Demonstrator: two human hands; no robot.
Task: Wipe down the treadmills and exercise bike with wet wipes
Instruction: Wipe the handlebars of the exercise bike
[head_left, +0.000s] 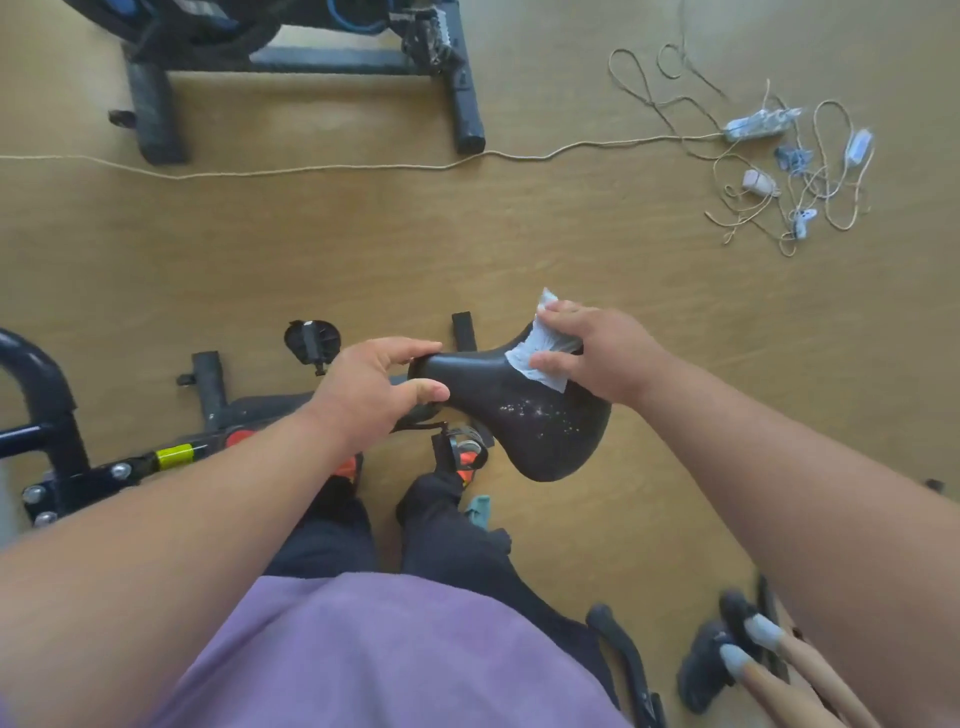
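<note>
The black saddle (524, 421) of an exercise bike fills the middle of the head view, its narrow nose pointing left. My left hand (374, 389) grips that nose, thumb below and fingers over the top. My right hand (592, 353) presses a white wet wipe (535, 358) onto the saddle's far side, with a corner of the wipe sticking out past my fingers. Small white specks dot the saddle's wide rear part. The bike's frame (171, 457) with a yellow sticker and a red knob lies below and to the left.
A second exercise bike's base (306, 62) stands at the top left. A thin cable (311, 169) crosses the wooden floor to a power strip (753, 127) amid tangled cords at the top right. Black handles (623, 654) and rubber-tipped sticks (753, 644) are at the bottom right.
</note>
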